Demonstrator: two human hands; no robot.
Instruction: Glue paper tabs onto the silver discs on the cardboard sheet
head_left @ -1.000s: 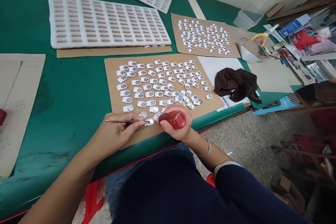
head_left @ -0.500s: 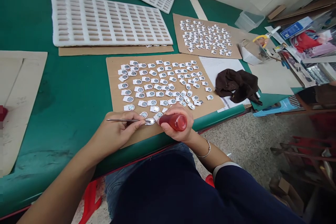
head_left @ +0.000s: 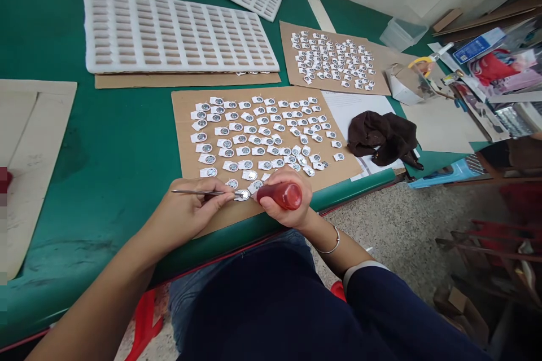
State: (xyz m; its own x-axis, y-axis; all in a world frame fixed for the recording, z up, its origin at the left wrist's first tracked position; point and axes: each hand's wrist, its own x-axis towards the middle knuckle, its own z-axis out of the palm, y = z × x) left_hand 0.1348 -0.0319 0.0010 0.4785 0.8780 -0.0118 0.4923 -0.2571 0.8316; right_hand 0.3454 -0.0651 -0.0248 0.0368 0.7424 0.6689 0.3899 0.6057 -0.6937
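Observation:
Between its fingers my left hand (head_left: pixel 197 206) pinches a thin metal tool (head_left: pixel 186 192), whose tip lies over a small white tag (head_left: pixel 242 195) with a round face. My right hand (head_left: pixel 292 211) is wrapped round a red bottle (head_left: pixel 288 196); its narrow end points left toward the same tag. Whether the bottle's nozzle touches the tag, I cannot tell. Both hands are at the near edge of a brown cardboard sheet (head_left: pixel 185 141), on which several similar tags lie in rough rows. Some tags beside my right hand are partly covered by it.
White slotted trays (head_left: pixel 182 34) lie at the back left. Another cardboard sheet (head_left: pixel 381 82) holds more tags at the back. A dark brown cloth (head_left: pixel 381 135) rests on paper at the right. Beyond it are scissors (head_left: pixel 427 62) and a clear plastic box (head_left: pixel 402 31).

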